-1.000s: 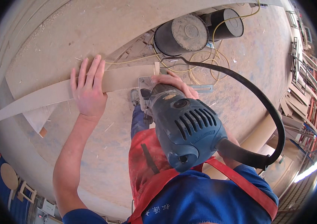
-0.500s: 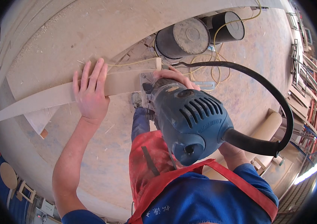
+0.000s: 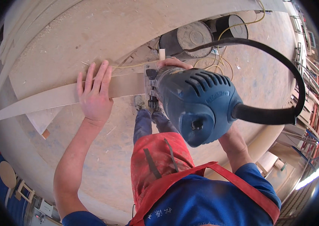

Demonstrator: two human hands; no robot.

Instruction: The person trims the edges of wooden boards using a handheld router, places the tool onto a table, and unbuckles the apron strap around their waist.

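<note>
My left hand (image 3: 96, 96) lies flat with fingers spread on a long, curved, pale wooden strip (image 3: 35, 101) that tapers to a point at the left. My right hand (image 3: 174, 63) is wrapped round the front of a blue electric router (image 3: 201, 101); most of that hand is hidden behind the motor body. The router's metal base plate (image 3: 148, 75) stands at the strip's right end, and its black knob shows beside the plate. Whether the bit touches the wood is hidden. A short pale wooden upright (image 3: 162, 54) sticks up just beyond the router.
The strip lies over a broad wooden panel (image 3: 73, 41). Two black drums (image 3: 174, 39) stand beyond the router, a yellow cord (image 3: 227, 32) looping around them. The router's thick black cord (image 3: 280, 54) arcs to the right. Stacked wood lengths (image 3: 313, 86) line the right side.
The router has tilted, its motor end swinging up and right, and its cord arc has risen. More of the base and knob shows. My left hand stays almost in place on the strip.
</note>
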